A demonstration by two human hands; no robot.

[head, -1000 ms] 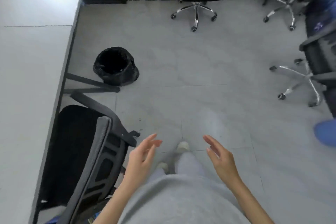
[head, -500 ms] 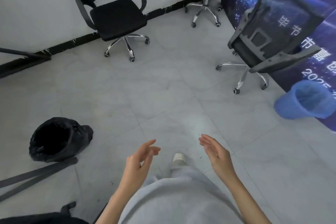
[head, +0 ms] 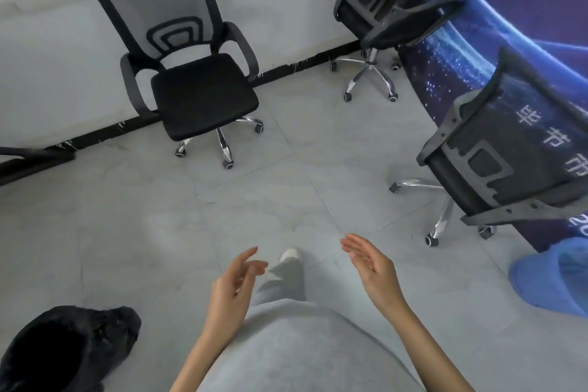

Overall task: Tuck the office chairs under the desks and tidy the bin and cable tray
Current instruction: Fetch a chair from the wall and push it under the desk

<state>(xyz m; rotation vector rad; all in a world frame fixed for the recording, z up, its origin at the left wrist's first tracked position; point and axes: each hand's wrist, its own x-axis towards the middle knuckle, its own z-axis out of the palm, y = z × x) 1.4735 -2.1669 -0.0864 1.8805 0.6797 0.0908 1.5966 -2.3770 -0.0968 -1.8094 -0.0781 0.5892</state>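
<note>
Three black mesh office chairs stand loose on the grey tiled floor. One chair (head: 197,95) faces me by the white wall at the upper left. A second chair (head: 378,13) stands at the top middle, turned away. A third chair (head: 496,165) is at the right, its back towards me. A bin lined with a black bag (head: 66,350) sits at the lower left. My left hand (head: 232,289) and my right hand (head: 372,267) hover in front of my body, fingers relaxed, holding nothing and touching nothing.
A blue plastic bin (head: 553,280) stands at the right edge, by a dark blue printed banner (head: 515,25). A black desk leg (head: 35,156) runs along the floor at the far left. A black skirting strip lines the wall. My foot (head: 289,256) is between my hands.
The view has swung right and come closer to the chairs. The desk and the chair beside it have left the frame; the black bin has slid to the lower left. Both hands stay empty.
</note>
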